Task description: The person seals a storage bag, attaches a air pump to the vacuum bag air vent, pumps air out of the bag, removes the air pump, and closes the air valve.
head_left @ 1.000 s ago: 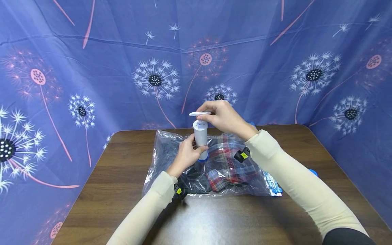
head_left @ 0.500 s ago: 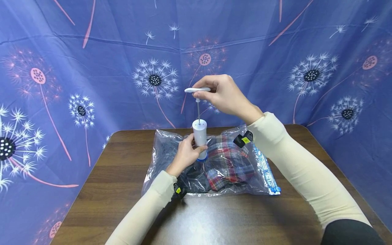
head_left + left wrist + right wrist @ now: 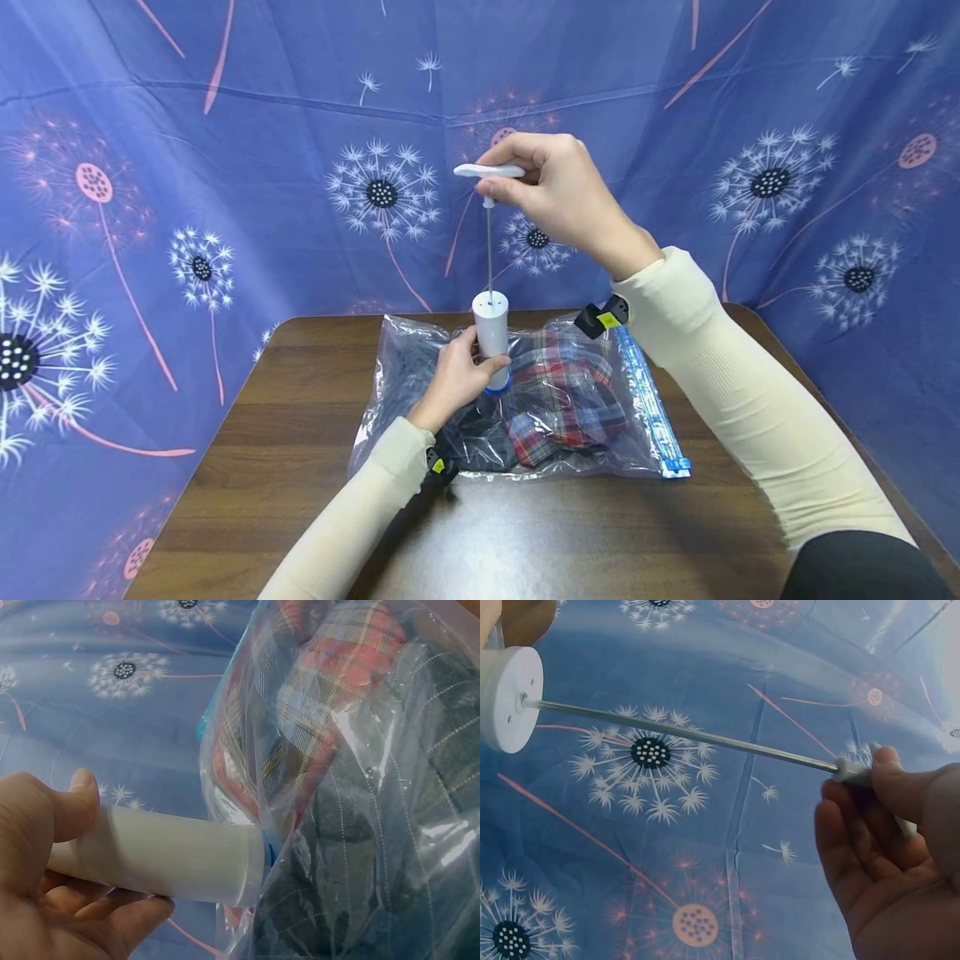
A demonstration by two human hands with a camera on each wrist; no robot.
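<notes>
A white hand pump stands upright on a clear vacuum storage bag, its lower end on a blue valve. My left hand grips the pump's barrel, fingers and thumb curled round it; the left wrist view shows the barrel meeting the bag. Above, my right hand holds the white T-shaped handle between thumb and fingers. A long metal rod runs from the barrel's top to that handle. Inside the bag lie a plaid cloth and dark striped fabric.
The bag's blue zip edge lies on the right, with a blue slider at its near corner. Under the bag is a brown wooden table. A blue dandelion-patterned curtain hangs behind and at the sides.
My right hand has lifted the handle from close above the barrel to high over it, drawing out the metal rod. My left hand and the barrel have stayed in place.
</notes>
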